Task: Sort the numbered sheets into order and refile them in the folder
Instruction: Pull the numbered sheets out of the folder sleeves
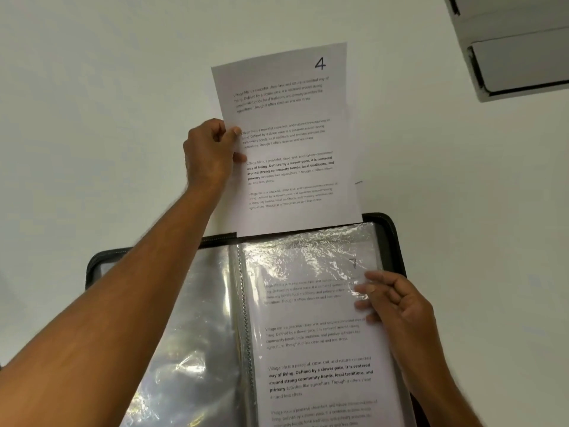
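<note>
An open black display folder (pixel 388 232) with clear plastic sleeves lies on the white table. A printed sheet numbered 4 (pixel 286 143) sticks out past the folder's top edge, its lower end hidden behind the right-hand sleeve. My left hand (pixel 209 151) pinches that sheet's left edge between thumb and fingers. In the right-hand sleeve (pixel 311 328) sits another printed sheet whose number looks like 7. My right hand (pixel 392 298) rests on the sleeve's right edge, its fingers loosely bent on the plastic. The left-hand sleeve (pixel 197 318) shows only glare.
A white box-like object with dark edges (pixel 517 53) sits at the top right corner of the table. White table surface surrounds the folder on the left, top and right.
</note>
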`<state>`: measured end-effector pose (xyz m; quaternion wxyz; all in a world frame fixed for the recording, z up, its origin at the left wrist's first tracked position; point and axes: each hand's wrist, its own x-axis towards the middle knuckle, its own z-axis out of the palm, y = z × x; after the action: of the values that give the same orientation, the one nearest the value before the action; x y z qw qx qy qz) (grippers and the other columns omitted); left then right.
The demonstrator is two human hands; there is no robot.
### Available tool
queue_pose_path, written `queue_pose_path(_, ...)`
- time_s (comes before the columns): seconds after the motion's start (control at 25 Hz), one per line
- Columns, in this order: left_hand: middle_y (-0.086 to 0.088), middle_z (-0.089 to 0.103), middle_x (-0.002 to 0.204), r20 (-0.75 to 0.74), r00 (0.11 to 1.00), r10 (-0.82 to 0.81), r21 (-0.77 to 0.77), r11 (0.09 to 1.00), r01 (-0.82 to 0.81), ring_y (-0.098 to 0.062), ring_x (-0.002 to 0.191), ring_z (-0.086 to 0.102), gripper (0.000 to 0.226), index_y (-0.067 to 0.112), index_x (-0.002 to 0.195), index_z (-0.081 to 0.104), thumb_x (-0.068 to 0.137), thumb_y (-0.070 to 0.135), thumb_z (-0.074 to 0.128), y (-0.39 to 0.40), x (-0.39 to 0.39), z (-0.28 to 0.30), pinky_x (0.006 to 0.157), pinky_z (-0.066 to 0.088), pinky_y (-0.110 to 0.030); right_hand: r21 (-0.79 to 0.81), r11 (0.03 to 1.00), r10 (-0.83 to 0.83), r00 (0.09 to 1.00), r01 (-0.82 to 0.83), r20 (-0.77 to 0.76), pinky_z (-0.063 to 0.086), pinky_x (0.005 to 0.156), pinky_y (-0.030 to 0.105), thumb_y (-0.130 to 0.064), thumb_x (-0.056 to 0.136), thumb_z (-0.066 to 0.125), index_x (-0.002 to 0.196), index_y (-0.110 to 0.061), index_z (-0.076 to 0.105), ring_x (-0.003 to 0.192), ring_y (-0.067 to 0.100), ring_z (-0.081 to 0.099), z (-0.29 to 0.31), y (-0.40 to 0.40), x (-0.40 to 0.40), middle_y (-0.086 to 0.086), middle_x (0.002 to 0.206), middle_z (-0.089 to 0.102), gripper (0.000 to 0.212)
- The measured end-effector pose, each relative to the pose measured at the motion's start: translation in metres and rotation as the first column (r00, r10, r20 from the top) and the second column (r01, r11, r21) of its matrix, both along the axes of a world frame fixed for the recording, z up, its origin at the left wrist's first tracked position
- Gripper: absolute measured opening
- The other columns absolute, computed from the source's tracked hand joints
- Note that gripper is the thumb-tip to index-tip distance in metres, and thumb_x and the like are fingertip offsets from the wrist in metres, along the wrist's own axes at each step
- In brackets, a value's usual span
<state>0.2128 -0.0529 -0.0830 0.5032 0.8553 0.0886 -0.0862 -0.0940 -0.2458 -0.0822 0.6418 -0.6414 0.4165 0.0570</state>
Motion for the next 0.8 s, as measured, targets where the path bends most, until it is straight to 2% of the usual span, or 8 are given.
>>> queue_pose_path(0.12,0.003,0.077,0.091,-0.005,0.999,0.036,0.008,0.999,-0.036,-0.020,0.063,0.076,0.019,0.011,0.090,0.067,0.101,0.026,0.065,-0.003,0.009,-0.004,0.070,0.063,-0.055,0.008,1.000,0.001,1.000,-0.001,-0.005,0.057,0.073,0.036,-0.009,0.098,0.065,0.111,-0.021,0.070,0.082,0.021,0.076,0.002,-0.001,0.005,0.000,0.097,0.079,0.018)
queue_pose_path(0.24,0.004,0.075,0.101,0.005,0.999,0.041,-0.008,0.999,-0.041,-0.019,0.064,0.076,0.008,0.018,0.101,0.069,0.101,0.026,0.066,-0.005,0.011,-0.008,0.073,0.063,-0.054,0.004,1.000,0.000,1.000,0.000,-0.009,0.058,0.074,0.036,-0.010,0.098,0.064,0.110,-0.021,0.070,0.081,0.021,0.076,0.004,-0.002,0.007,0.001,0.097,0.079,0.018)
queue_pose_path(0.4,0.003,0.067,0.115,0.016,0.997,0.076,-0.134,0.988,-0.073,-0.020,0.074,0.077,0.024,0.015,0.124,0.063,0.100,0.019,0.067,-0.002,0.008,-0.011,0.077,0.064,-0.043,-0.018,1.000,0.006,1.000,-0.007,-0.030,0.057,0.072,0.033,-0.011,0.099,0.063,0.112,-0.021,0.070,0.081,0.019,0.076,0.005,-0.001,0.009,-0.002,0.097,0.079,0.018)
queue_pose_path(0.52,0.005,0.067,0.117,0.059,0.994,0.097,-0.194,0.977,-0.084,-0.019,0.085,0.076,0.025,0.015,0.126,0.063,0.101,0.017,0.066,0.002,-0.006,-0.012,0.080,0.064,-0.039,-0.033,0.999,0.016,0.999,-0.017,-0.043,0.058,0.074,0.034,-0.012,0.101,0.061,0.114,-0.021,0.069,0.083,0.019,0.076,0.007,0.000,0.011,-0.002,0.097,0.079,0.017)
queue_pose_path(0.72,0.007,0.066,0.124,0.187,0.982,-0.037,-0.025,0.999,0.042,-0.007,0.104,0.067,0.020,0.022,0.122,0.068,0.104,0.022,0.062,0.023,-0.070,-0.003,0.090,0.055,-0.022,-0.049,0.994,0.099,0.993,-0.103,-0.069,0.060,0.075,0.038,-0.017,0.102,0.060,0.111,-0.021,0.071,0.083,0.019,0.077,0.020,-0.001,0.013,-0.004,0.096,0.080,0.014)
queue_pose_path(0.8,0.011,0.064,0.119,0.227,0.967,-0.113,0.050,0.993,0.104,-0.005,0.109,0.062,0.017,0.022,0.118,0.069,0.104,0.020,0.060,0.037,-0.105,-0.001,0.097,0.052,-0.029,-0.051,0.983,0.174,0.981,-0.179,-0.085,0.060,0.072,0.037,-0.020,0.101,0.060,0.108,-0.021,0.074,0.084,0.019,0.077,0.028,-0.001,0.014,-0.006,0.096,0.080,0.015)
